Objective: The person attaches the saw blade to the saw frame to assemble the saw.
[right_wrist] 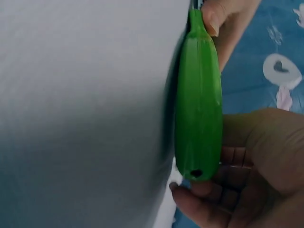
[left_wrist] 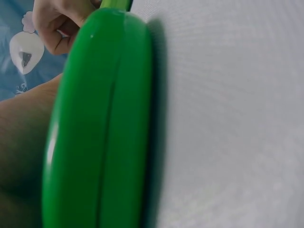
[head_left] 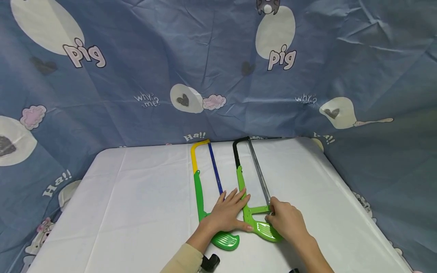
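Two hacksaws lie side by side on the white-covered table. On the right is the light-green hacksaw (head_left: 268, 230), with a black front frame and a grey blade (head_left: 259, 172). My left hand (head_left: 227, 214) rests across its frame, fingers spread, thumb by the handle. My right hand (head_left: 286, 218) has curled fingers and pinches the near end of the blade, beside the handle; the exact grip is hidden. Under my left wrist lies the darker green hacksaw (head_left: 198, 189), with a yellow front frame and blue blade (head_left: 215, 167). Its handle (left_wrist: 99, 118) fills the left wrist view.
A white cloth (head_left: 146, 204) covers the table. Blue printed fabric (head_left: 218, 68) hangs behind and along both sides. A black object (head_left: 210, 262) shows by the left sleeve, and another dark piece (head_left: 294, 270) at the bottom edge.
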